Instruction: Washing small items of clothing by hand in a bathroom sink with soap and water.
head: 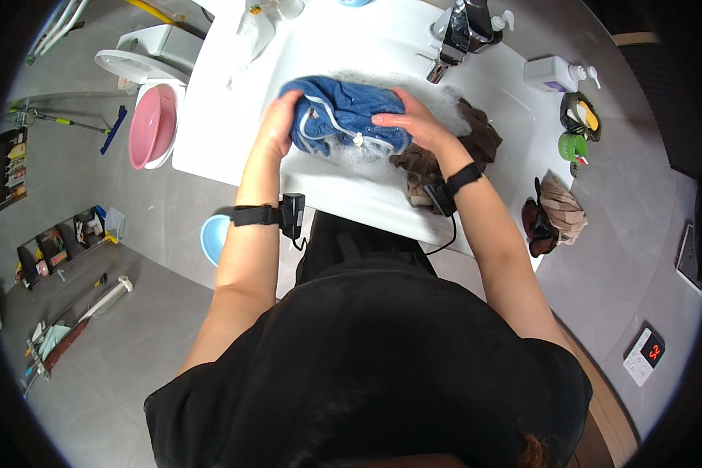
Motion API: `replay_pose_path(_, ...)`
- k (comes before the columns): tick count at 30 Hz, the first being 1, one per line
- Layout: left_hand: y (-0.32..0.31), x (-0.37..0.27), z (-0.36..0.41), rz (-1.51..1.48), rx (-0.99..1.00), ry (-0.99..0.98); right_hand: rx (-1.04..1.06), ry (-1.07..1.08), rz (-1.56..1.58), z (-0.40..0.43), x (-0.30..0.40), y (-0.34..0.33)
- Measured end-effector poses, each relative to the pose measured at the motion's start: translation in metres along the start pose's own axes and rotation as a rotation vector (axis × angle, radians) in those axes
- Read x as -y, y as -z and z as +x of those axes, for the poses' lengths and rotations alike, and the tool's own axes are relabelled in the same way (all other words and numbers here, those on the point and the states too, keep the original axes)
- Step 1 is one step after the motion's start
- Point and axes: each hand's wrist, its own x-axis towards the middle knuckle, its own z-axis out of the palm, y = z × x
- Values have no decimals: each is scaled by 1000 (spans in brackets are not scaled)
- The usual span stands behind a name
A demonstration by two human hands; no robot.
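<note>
A wet blue cloth (pixel 351 108) with white piping is stretched between my two hands over soapy water in the white washbasin (pixel 339 184). My left hand (pixel 281 120) grips its left end. At the right end, my right hand (pixel 412 120) has the fabric between thumb and fingers. Suds (pixel 357 158) lie around and below the cloth. A wet brown cloth (pixel 477 131) rests partly in the basin, under and beside my right wrist. Beyond the cloth stands a chrome faucet (pixel 453 44).
On the counter's right side are a white pump bottle (pixel 550 74), a green cup (pixel 572 147), sunglasses (pixel 541 228) and a beige scrunchie (pixel 563 210). A pink basin (pixel 152 126) sits on the toilet at left. A light blue basin (pixel 213 237) is below the counter.
</note>
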Motion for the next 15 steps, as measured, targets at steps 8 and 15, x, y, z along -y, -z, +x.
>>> replay_pose_path(8,30,73,53,927,-28,-146,-513,-125,-897,43,-65,9)
replay_pose_path(15,-26,93,60,1235,156,62,23,-165,-1260,51,-57,-12)
